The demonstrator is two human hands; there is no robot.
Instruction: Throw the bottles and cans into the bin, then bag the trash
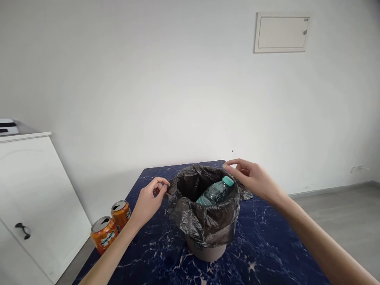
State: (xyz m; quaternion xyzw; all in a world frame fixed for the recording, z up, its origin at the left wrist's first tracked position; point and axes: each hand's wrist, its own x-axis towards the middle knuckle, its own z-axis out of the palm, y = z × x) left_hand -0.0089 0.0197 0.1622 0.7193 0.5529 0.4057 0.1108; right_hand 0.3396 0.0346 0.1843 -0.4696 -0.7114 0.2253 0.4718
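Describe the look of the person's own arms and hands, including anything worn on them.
The left hand and right hand are ungloved, with slim fingers. The left forearm and right forearm are slender and bare, with no sleeves in view. No watch, bracelet or ring shows.

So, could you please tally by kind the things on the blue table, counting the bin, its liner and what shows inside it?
Orange cans: 2
Green-capped bottle: 1
Black bin liner: 1
Bin: 1
Total: 5
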